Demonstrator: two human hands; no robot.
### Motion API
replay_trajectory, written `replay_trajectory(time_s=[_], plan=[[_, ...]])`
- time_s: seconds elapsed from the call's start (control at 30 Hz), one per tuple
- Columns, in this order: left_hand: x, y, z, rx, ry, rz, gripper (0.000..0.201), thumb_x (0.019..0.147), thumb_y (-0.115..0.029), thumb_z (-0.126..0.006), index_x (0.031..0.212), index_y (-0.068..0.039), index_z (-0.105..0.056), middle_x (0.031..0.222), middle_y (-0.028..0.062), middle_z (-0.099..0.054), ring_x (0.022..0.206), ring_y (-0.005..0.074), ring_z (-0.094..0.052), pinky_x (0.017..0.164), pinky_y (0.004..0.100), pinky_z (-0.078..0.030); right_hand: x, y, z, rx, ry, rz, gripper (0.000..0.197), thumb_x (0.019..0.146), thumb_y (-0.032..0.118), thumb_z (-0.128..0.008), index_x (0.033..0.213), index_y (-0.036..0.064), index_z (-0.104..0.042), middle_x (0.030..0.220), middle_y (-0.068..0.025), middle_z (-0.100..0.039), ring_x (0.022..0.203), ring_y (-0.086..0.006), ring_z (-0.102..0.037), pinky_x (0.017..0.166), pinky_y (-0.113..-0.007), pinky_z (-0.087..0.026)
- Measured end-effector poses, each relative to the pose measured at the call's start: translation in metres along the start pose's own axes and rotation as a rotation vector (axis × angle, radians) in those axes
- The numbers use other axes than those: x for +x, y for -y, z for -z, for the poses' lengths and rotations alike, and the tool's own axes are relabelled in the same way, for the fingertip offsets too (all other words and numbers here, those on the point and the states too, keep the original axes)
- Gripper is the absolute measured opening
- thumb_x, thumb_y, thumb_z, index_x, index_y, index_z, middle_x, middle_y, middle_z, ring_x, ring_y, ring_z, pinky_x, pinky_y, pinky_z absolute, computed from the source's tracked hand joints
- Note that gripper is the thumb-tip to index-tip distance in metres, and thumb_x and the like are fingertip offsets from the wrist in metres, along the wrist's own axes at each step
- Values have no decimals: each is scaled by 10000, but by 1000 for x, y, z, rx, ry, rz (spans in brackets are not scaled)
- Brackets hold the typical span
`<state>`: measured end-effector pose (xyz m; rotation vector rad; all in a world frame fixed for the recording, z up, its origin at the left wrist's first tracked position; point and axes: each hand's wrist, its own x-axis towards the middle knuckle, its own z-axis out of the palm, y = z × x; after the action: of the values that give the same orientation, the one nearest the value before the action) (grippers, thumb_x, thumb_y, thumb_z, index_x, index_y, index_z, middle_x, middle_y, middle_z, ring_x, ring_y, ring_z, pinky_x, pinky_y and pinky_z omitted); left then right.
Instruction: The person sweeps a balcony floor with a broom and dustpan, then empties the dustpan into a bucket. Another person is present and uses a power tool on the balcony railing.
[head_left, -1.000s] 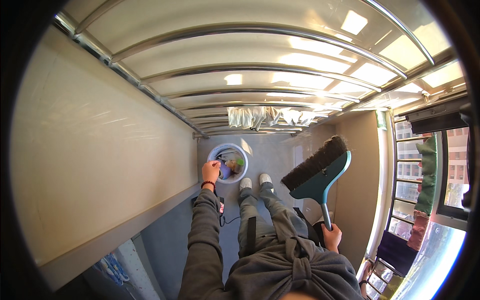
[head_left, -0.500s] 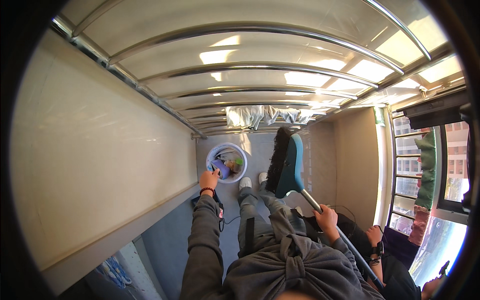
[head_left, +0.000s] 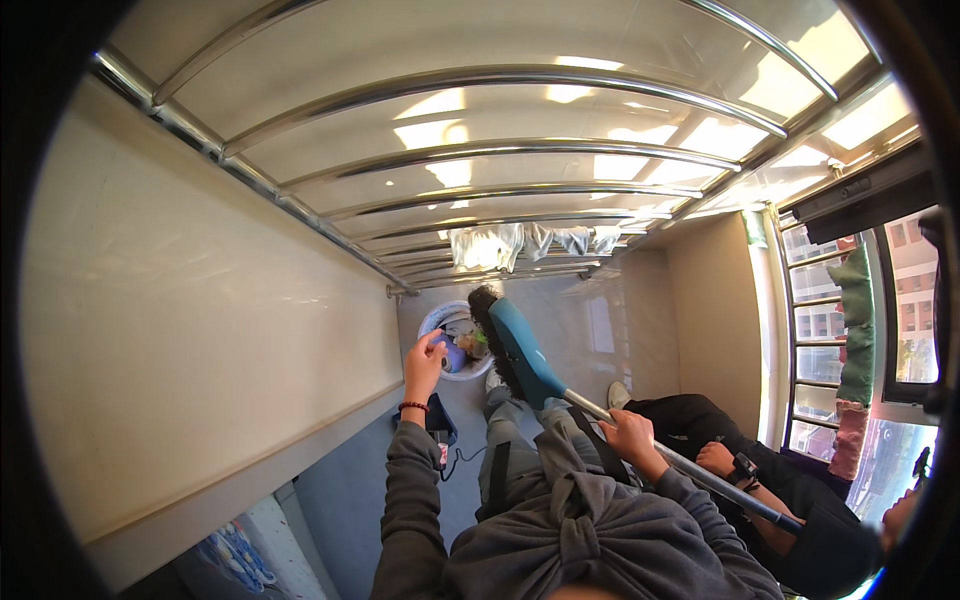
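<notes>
Broom [head_left: 545,377] held slanting toward 10 o'clock, overlapping bin [head_left: 460,377] in view | right grip [head_left: 628,438] wrapped around shaft [head_left: 700,473] | left grip [head_left: 424,362] at bin's 8 o'clock, loosely parted, seemingly empty | judged light, stiff, head-heavy; best held mid-shaft

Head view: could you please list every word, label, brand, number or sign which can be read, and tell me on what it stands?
No text can be read in this view.
Teal broom head: a tiny pale mark, too small to read.
Other person's black trousers: a tiny pale mark, too small to read.
Red-and-white patch beside the left sleeve: too blurred to tell whether it bears writing.
</notes>
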<state>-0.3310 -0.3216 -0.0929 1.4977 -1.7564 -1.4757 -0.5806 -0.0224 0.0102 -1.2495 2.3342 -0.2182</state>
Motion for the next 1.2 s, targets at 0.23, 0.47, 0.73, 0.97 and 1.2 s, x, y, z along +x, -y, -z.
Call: replay_trajectory(time_s=[0.23,0.47,0.73,0.97,1.2], plan=[[-8,-59,38,102,-209,-235,259,845,-155,-561,1083,-53,-567,943,86,-570,788,164,-581,703,276,-472,0,17,-9,-29,-2,205,278,760,311,-614,923,90,-574,714,-93,-567,626,-300,-575,541,-404,-443],[-39,-90,77,27,-253,-282,217,853,-140,-552,1042,-38,-581,921,83,-562,788,157,-577,718,271,-465,-6,37,-5,73,-94,241,272,736,262,-647,946,106,-574,728,-74,-559,647,-279,-573,518,-385,-428],[-63,-93,110,104,-275,-238,222,831,-145,-575,1028,-44,-589,840,47,-582,652,123,-514,643,260,-453,-4,44,-3,54,-120,338,264,722,231,-661,938,107,-574,700,-61,-535,614,-255,-564,507,-362,-433],[-91,-77,141,258,-336,-65,243,821,-213,-578,1019,-74,-608,796,48,-612,537,119,-503,561,254,-435,-2,55,-4,-12,-164,463,288,696,217,-684,939,93,-591,687,-53,-532,587,-241,-554,497,-343,-428],[-125,-63,169,247,-270,101,249,808,-242,-588,985,-70,-624,821,50,-623,581,115,-526,575,259,-440,2,67,-4,-55,-221,550,337,698,191,-676,1005,89,-579,739,-47,-530,585,-225,-543,503,-328,-430]])
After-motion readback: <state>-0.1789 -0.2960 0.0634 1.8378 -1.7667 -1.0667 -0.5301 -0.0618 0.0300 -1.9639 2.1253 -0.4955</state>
